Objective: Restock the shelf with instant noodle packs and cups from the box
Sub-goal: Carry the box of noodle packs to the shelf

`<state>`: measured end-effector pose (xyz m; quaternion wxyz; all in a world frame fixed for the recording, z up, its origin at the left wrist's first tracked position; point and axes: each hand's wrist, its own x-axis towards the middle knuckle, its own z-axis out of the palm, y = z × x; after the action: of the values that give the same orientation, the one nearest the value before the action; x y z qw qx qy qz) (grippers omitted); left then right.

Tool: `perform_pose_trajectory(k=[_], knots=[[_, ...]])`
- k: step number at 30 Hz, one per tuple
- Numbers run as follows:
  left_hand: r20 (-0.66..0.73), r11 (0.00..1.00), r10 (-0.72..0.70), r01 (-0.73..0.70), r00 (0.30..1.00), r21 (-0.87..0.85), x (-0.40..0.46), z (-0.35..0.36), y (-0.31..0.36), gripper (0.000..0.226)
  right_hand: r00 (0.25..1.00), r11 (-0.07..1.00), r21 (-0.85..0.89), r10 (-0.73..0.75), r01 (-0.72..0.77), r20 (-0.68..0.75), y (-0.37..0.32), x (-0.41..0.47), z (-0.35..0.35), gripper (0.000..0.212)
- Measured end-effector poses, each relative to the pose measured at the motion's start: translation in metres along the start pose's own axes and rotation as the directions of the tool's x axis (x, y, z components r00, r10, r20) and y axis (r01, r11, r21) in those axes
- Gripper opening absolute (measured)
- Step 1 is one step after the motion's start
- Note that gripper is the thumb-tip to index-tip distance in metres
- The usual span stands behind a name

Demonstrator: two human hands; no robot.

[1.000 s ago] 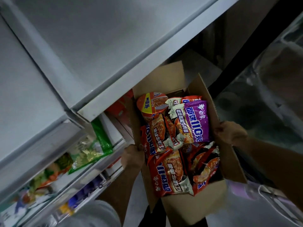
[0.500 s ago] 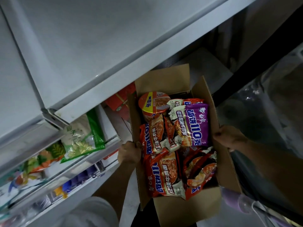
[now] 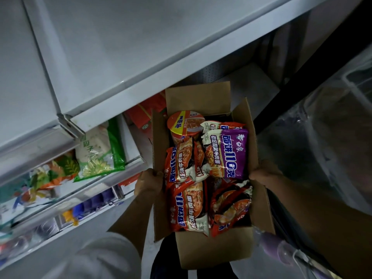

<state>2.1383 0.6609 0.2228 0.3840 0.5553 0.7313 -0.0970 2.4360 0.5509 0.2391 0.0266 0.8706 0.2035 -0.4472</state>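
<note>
Dim, cool light; dark right side, blurred lower corners, wide-angle bending at edges.

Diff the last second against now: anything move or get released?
The box has drifted slightly along the shelf, toward the green bag. Nothing taken or released: left hand and right hand still grip its side walls, and the packs and cup lie as before.

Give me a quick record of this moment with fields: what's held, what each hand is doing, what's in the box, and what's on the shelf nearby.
held: cardboard box, open at the top
left hand: grips the box's left wall
right hand: grips the box's right wall
contents: noodle cup, purple noodle pack, several orange noodle packs
shelf: green and white bag lying on it, left of the box
</note>
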Motion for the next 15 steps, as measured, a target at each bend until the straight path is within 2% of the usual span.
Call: perform_pose_trajectory(k=[5, 8, 11, 13, 15], knots=[[-0.035, 0.994, -0.017, 0.013, 0.999, -0.110, -0.028, -0.001, 0.004, 0.037, 0.997, 0.995, -0.067, -0.079, 0.080, 0.012, 0.005, -0.014, -0.001, 0.020], [-0.031, 0.971, -0.038, 0.029, 0.999, -0.236, -0.040, -0.001, 0.007, 0.041, 0.999, 0.998, -0.045, -0.052, 0.052, -0.006, 0.006, -0.016, 0.001, 0.049], [-0.013, 0.897, -0.065, 0.053, 0.998, -0.440, -0.051, -0.004, 0.001, 0.043, 0.985, 0.983, -0.172, -0.090, 0.064, -0.147, 0.002, -0.029, 0.004, 0.078], [0.013, 0.873, -0.091, 0.086, 0.996, -0.480, -0.059, -0.006, -0.003, 0.040, 0.965, 0.978, -0.166, -0.162, 0.129, -0.204, -0.005, -0.040, 0.008, 0.083], [0.044, 0.858, -0.084, 0.095, 0.995, -0.505, -0.070, -0.014, -0.001, 0.029, 0.954, 0.972, -0.063, -0.234, 0.226, -0.186, -0.017, -0.051, 0.016, 0.071]])
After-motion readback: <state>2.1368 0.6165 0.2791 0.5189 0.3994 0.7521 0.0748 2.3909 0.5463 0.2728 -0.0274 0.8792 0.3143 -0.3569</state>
